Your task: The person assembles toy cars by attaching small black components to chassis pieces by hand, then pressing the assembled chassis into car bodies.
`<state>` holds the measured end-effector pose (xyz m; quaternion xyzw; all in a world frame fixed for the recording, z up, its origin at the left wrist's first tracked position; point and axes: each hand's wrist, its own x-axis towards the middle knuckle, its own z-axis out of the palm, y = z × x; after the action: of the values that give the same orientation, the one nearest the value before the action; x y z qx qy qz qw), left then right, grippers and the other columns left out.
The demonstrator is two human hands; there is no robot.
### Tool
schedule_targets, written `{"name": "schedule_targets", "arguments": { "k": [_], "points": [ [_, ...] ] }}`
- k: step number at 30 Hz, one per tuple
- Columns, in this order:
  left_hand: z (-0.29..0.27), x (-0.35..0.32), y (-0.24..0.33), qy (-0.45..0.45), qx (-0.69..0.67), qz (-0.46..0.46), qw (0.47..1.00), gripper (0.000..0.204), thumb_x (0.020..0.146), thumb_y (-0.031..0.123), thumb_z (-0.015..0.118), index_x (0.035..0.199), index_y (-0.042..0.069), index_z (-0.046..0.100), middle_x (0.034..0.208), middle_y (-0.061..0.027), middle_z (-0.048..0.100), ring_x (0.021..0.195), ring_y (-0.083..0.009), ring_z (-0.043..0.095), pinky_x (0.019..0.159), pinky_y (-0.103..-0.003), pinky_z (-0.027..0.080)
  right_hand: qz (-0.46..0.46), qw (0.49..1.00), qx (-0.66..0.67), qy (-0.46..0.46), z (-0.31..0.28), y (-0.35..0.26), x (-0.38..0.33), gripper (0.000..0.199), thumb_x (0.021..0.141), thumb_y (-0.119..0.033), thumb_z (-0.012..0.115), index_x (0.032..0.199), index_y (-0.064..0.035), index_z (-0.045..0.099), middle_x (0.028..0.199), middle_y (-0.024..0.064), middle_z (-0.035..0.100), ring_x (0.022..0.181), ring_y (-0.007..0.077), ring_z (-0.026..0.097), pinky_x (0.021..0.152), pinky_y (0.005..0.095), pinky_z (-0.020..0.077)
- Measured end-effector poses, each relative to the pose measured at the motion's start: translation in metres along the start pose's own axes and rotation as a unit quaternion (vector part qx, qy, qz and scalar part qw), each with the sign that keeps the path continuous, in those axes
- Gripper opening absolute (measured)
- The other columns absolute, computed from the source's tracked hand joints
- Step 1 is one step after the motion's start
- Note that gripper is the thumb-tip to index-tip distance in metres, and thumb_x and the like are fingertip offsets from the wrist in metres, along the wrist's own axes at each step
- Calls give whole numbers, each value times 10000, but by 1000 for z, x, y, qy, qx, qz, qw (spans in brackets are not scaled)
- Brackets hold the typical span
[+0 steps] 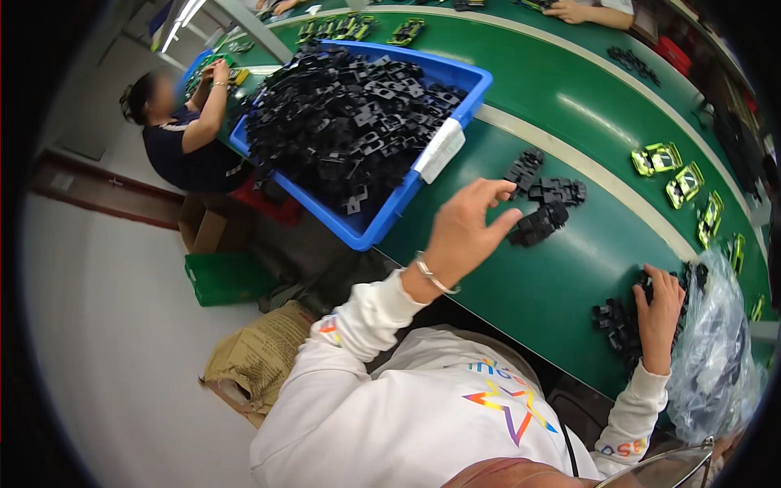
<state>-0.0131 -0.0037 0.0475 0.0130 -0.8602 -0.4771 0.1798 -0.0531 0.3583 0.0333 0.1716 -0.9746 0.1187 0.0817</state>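
Note:
My left hand [468, 224] hovers with fingers spread over the green table, empty, just left of a small heap of black plastic parts [543, 202]. My right hand [661, 305] rests palm down on another cluster of black parts [616, 324] near the table's front edge, fingers on the pieces; whether it grips one is hidden. A blue bin [382, 218] heaped with black plastic parts [342, 122] stands to the left of my left hand. I wear a white sleeve and a bracelet on the left wrist.
A green conveyor belt [602, 106] carries yellow-green toy cars [657, 159] along the right. A clear plastic bag of dark parts [716, 358] lies at far right. A seated person [183, 130] works at left; another person's hand [569, 11] shows at top. A green crate [228, 276] and a brown sack [256, 358] sit on the floor.

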Motion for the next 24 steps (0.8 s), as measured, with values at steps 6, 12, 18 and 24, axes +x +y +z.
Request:
{"name": "schedule_targets", "arguments": {
  "k": [6, 12, 18, 24],
  "points": [
    [-129, 58, -25, 55, 225, -18, 973, 328, 847, 117, 684, 1170, 61, 681, 975, -108, 728, 734, -181, 687, 677, -310, 546, 33, 986, 160, -31, -12, -24, 21, 442, 867, 61, 595, 1297, -40, 569, 1203, 87, 621, 846, 157, 615, 726, 297, 494],
    [-162, 115, -87, -108, 484, -15, 868, 198, 807, 122, 618, 977, 32, 664, 1050, -165, 686, 966, -378, 650, 854, -460, 535, -65, 997, 35, -35, 14, -45, 30, 344, 854, 54, 563, 1186, -35, 586, 1192, 123, 591, 985, 331, 617, 855, 366, 502],
    [-155, 116, -88, -112, 525, 15, 843, 136, 813, 185, 655, 864, 79, 724, 938, -114, 715, 956, -342, 652, 830, -462, 529, -57, 997, 52, -11, 22, -39, 32, 345, 828, 54, 612, 1162, -28, 580, 1147, 136, 574, 1019, 337, 598, 887, 400, 485],
    [-164, 97, -71, 202, 170, 94, 960, 229, 994, 261, 582, 1074, 100, 724, 877, -26, 681, 772, -169, 641, 704, -327, 531, 8, 993, 121, -8, 23, -34, 27, 380, 831, 60, 631, 1197, -21, 574, 1151, 142, 566, 1042, 329, 591, 892, 413, 485]
  ]
}}
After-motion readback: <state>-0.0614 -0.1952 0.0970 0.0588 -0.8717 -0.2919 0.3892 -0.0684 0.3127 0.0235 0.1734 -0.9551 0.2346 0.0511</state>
